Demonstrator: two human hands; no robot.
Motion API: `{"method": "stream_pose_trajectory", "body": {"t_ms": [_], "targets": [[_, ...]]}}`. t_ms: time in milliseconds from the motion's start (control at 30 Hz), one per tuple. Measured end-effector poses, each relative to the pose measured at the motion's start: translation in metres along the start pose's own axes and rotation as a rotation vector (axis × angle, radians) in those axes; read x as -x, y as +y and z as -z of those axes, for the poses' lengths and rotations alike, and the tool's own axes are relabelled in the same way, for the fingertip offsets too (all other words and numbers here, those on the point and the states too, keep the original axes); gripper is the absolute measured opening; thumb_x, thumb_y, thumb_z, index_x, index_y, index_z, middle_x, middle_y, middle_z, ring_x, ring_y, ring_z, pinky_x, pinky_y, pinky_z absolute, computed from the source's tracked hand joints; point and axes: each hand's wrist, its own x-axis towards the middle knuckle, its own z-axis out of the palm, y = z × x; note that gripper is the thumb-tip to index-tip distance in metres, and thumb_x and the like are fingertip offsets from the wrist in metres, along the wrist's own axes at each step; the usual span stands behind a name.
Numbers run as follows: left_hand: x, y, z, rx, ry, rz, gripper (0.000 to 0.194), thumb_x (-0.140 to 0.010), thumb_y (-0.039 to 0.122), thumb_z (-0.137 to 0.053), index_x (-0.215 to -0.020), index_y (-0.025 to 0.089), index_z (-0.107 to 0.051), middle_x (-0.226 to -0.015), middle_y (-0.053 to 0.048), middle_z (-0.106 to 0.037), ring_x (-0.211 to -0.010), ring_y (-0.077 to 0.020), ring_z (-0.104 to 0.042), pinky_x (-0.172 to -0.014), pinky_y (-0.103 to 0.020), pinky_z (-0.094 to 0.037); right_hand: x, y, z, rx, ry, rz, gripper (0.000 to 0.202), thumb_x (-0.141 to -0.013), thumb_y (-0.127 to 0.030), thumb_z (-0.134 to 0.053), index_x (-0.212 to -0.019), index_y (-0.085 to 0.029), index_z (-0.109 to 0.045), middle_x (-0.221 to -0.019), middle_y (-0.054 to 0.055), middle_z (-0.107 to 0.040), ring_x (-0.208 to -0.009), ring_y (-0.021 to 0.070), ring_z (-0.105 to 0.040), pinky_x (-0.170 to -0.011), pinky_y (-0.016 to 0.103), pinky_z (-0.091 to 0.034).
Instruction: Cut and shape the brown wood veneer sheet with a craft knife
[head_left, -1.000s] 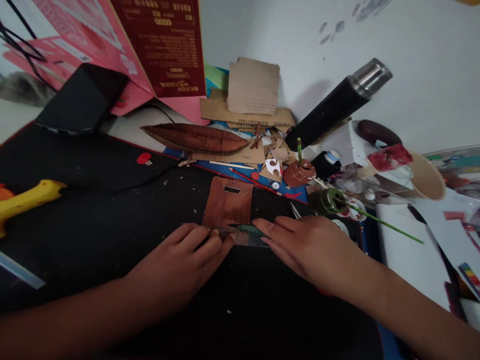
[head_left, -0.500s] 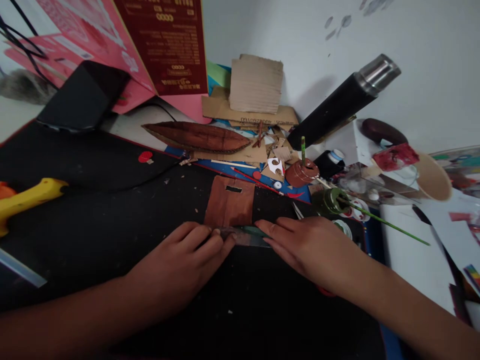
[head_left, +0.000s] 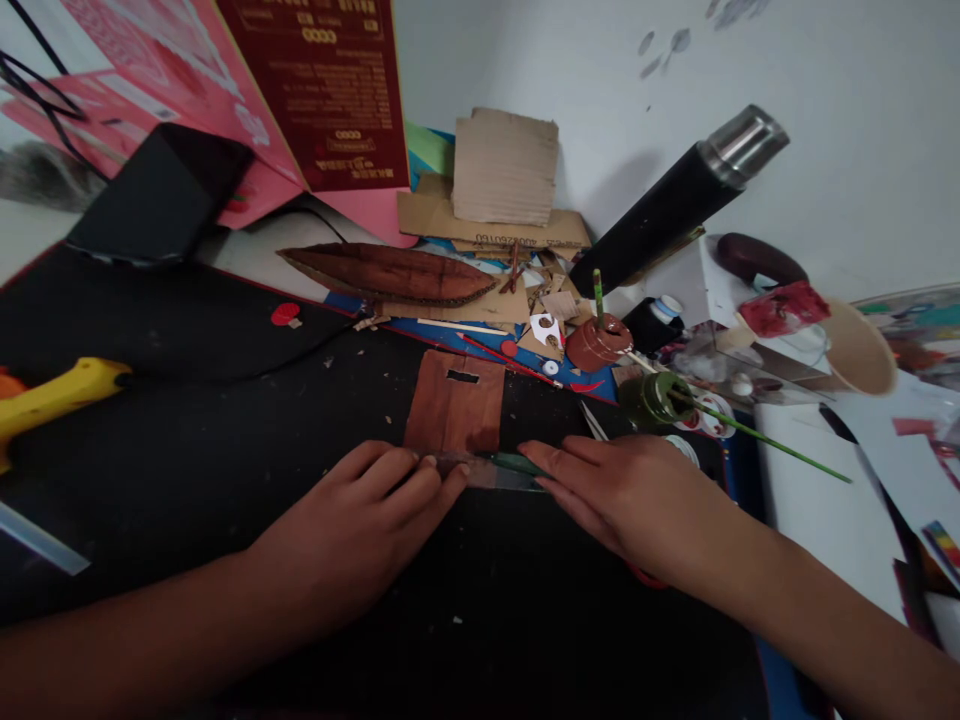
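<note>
A brown painted card piece [head_left: 456,405] with a small dark slot lies flat on the black mat [head_left: 225,450]. Across its near edge is a clear strip [head_left: 501,474]. My left hand [head_left: 375,515] presses bent fingertips on the strip's left part, its fingers close together. At the strip's right, my right hand [head_left: 619,490] has its fingers pressed together over a dark green thin piece [head_left: 517,463]. Beneath my right hand, the red handle of the scissors [head_left: 592,420] partly shows.
A yellow-handled tool [head_left: 64,395] lies left. Behind are a brown boat-shaped piece [head_left: 390,275], cardboard [head_left: 506,165], a black flask [head_left: 675,200], a brown paint jar [head_left: 598,345] and a green paint jar [head_left: 656,400] holding a green stick.
The whole view has shifted slightly. My right fingers sit a little farther right relative to the brown card; my left hand has hardly moved.
</note>
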Motion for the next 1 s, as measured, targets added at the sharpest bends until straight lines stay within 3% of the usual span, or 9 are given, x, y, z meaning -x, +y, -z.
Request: {"method": "stream_pose_trajectory", "body": {"t_ms": [400,700,1000], "targets": [[-0.0010,-0.0011,-0.0034,0.010,0.019,-0.001,0.051,-0.091,0.020,-0.065,-0.142,0.013,-0.061,-0.110,-0.008,-0.069,-0.098,-0.0263,-0.053,-0.089,-0.042,-0.044,0.0014,0.0003,-0.0040,0.039,0.002,0.014,0.034,-0.111,-0.028,-0.043,-0.133,-0.018,-0.067,-0.082,0.001,-0.070,-0.061,0.0148,-0.064,-0.053,0.032,-0.035],[-0.0004,-0.0003,-0.0015,0.003,0.002,0.002,0.051,-0.092,0.020,-0.063,-0.142,0.014,-0.061,-0.110,-0.008,-0.069,-0.098,-0.0260,-0.054,-0.089,-0.042,-0.044,-0.0039,0.0004,-0.0013,0.093,-0.040,0.044,0.032,-0.105,-0.022,-0.055,-0.135,-0.018,-0.065,-0.082,-0.001,-0.069,-0.059,0.0152,-0.062,-0.051,0.034,-0.032],[0.0006,-0.0003,-0.0012,0.001,0.006,0.004,0.052,-0.091,0.019,-0.063,-0.142,0.014,-0.060,-0.110,-0.008,-0.069,-0.098,-0.0257,-0.054,-0.088,-0.042,-0.045,-0.0058,0.0015,-0.0047,0.022,-0.031,0.032,0.031,-0.108,-0.024,-0.048,-0.133,-0.017,-0.066,-0.082,0.001,-0.070,-0.061,0.0144,-0.064,-0.053,0.031,-0.033]]}}
